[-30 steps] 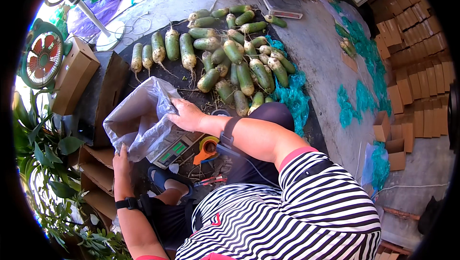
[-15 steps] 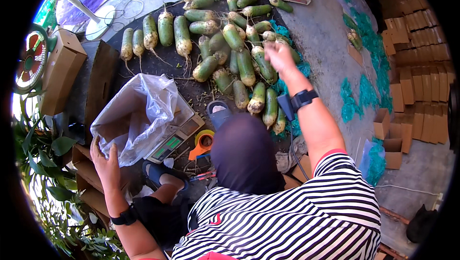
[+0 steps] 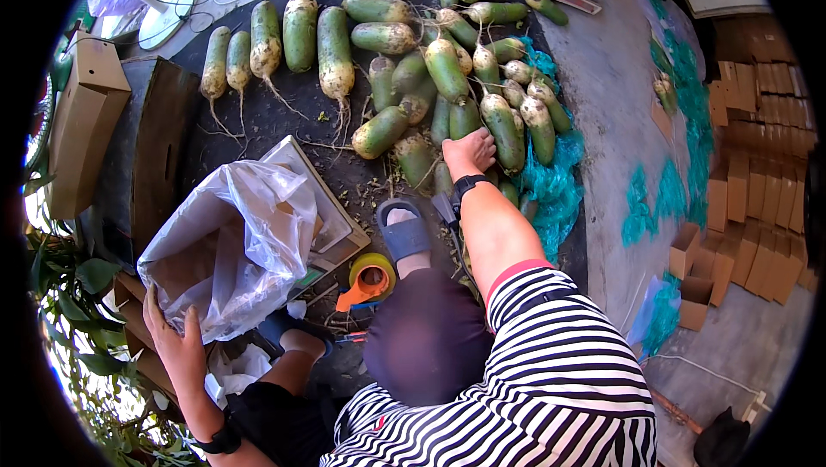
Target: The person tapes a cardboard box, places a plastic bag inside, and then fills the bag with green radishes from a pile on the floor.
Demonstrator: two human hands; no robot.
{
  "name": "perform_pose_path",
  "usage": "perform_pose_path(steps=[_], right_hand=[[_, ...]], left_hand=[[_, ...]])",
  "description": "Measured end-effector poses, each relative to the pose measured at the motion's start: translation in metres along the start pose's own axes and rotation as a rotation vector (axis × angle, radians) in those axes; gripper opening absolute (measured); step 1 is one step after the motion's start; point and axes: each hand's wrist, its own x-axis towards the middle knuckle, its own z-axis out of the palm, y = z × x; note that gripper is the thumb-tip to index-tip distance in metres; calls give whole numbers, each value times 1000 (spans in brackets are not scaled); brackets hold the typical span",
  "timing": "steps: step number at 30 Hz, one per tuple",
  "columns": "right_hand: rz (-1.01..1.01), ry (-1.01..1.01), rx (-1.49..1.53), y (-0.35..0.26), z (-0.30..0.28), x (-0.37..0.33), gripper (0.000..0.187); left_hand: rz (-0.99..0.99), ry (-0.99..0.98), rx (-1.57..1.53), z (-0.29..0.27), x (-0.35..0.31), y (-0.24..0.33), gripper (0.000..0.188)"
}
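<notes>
My right hand (image 3: 469, 154) reaches into the pile of green radishes (image 3: 446, 71), its fingers curled around one radish (image 3: 464, 120) whose lower part is hidden by the hand. Other radishes lie close on both sides, with pale, soil-marked ends and thin roots. At the lower left, my left hand (image 3: 176, 335) holds the near rim of a box lined with a clear plastic bag (image 3: 258, 230), thumb apart from the fingers. The box tilts on a flat scale (image 3: 331, 230), its opening facing up; how much is inside I cannot tell.
A roll of tape in an orange dispenser (image 3: 366, 284) lies near my sandalled foot (image 3: 404, 230). Teal netting (image 3: 555, 183) is bunched right of the pile. Cardboard boxes (image 3: 757, 217) stack at the far right; a dark crate (image 3: 142, 140) stands left.
My right hand has come down and nearer, from raised above the pile's right side onto a radish. My left hand stays on the box rim. The view has shifted.
</notes>
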Motion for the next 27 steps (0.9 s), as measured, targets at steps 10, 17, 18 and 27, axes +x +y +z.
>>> perform_pose_path(steps=[10, 17, 18, 27], right_hand=[[-279, -93, 187, 41, -32, 9, 72], [-462, -538, 1269, 77, -119, -12, 61], [-430, -659, 1396, 76, -142, -19, 61], [-725, -1138, 1942, 14, -261, -81, 79]], left_hand=[[-86, -4, -208, 1, -1, -8, 64], [-162, -12, -576, 7, 6, -29, 59], [-178, -17, -576, 5, 8, -33, 58], [-203, -112, -603, 8, 37, -68, 52]])
